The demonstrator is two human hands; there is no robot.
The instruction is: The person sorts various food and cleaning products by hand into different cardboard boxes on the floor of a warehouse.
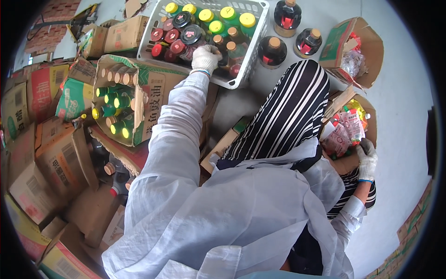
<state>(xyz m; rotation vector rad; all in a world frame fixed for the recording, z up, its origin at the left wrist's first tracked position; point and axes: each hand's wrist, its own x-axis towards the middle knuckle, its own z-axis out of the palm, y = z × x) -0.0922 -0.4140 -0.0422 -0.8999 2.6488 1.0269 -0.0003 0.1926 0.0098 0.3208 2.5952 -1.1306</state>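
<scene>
A white plastic crate [237,83] at the top holds yellow-capped green bottles [206,15], red-lidded jars [172,36], black-lidded jars [191,35] and bottles with tan caps [231,46]. Over its near side, my left hand [207,59], in a white knit glove, reaches down with bent fingers among the jars and bottles; whether it grips one is hidden. My right hand [367,158], gloved too, is at the near right edge of an open cardboard carton [371,122] of crumpled plastic packets [352,122]. Its fingertips are beside the packets, and a hold on one cannot be made out.
Large dark bottles [272,52] stand right of the crate. Beyond them lies another open carton [376,52] with plastic scraps. At left, a carton of bottles [153,101] lies beside many stacked cardboard boxes [61,160]. A striped-clad knee [278,115] rises between the hands.
</scene>
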